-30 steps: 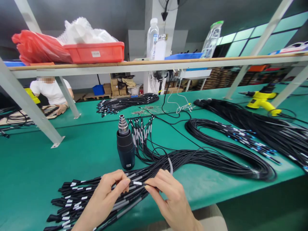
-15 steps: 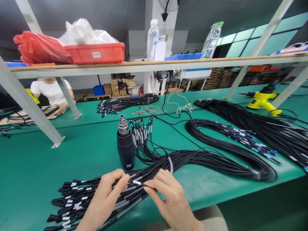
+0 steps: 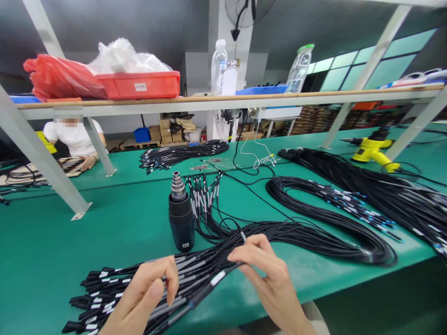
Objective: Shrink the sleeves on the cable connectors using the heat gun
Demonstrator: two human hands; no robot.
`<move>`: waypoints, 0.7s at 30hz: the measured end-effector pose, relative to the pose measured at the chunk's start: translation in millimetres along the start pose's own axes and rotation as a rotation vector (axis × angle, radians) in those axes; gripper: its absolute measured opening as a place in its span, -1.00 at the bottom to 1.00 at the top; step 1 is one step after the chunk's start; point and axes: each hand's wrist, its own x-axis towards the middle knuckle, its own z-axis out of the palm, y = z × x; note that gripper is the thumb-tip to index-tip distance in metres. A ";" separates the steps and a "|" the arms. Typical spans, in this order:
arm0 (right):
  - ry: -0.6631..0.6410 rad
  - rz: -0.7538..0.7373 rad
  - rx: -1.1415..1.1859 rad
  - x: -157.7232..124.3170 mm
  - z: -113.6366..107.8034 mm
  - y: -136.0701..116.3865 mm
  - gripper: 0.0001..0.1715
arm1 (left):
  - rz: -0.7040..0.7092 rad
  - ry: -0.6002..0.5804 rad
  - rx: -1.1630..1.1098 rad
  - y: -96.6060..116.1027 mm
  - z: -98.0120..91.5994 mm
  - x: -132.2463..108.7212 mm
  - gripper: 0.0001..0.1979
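Note:
My right hand pinches a thin black cable. A white label sits on that cable, left of my fingertips, and a thicker black sleeve follows lower down. My left hand hovers over the cable bundle, apart from the held cable, its fingers curled and the thumb separate, holding nothing. Under both hands lies a large bundle of black cables with grey sleeves and white-labelled ends. Behind my left hand a dark heat gun stands upright with its metal nozzle up.
More black cable bundles lie on the green table: a coiled one and a long one. A yellow heat gun lies at right. Overhead, a shelf carries a red bin and bottles. A co-worker sits at far left.
My left hand has let go of the cable and drawn back to the left. My right hand has moved right with the cable, and the label now shows lower and farther right.

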 end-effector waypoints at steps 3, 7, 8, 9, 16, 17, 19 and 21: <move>0.364 0.133 0.064 9.3 -4.5 18.0 -0.80 | -0.062 -0.028 -0.011 -1.3 0.6 1.5 -0.51; 0.653 0.307 0.019 55.3 -6.0 50.1 -0.64 | -0.133 0.020 0.047 -11.1 1.8 8.6 -0.57; 0.645 0.321 -0.006 72.7 -4.9 59.7 -0.60 | -0.137 0.019 0.063 -14.7 1.7 10.0 -0.58; 0.618 0.329 -0.029 91.0 -2.6 70.0 -0.55 | -0.138 0.013 0.084 -18.7 1.5 11.2 -0.58; 0.102 0.522 -0.269 149.5 40.2 148.8 -0.26 | -0.134 0.009 0.386 -59.2 -0.5 10.9 -0.67; 0.063 0.557 -0.288 141.3 46.6 157.6 -0.21 | -0.132 0.028 0.426 -68.4 -0.6 9.6 -0.69; 0.006 0.617 -0.323 117.9 56.5 171.6 -0.23 | -0.142 0.094 0.507 -90.5 0.8 6.6 -0.70; -0.034 0.644 -0.350 93.8 62.0 181.1 -0.33 | -0.150 0.163 0.588 -115.5 5.4 3.7 -0.68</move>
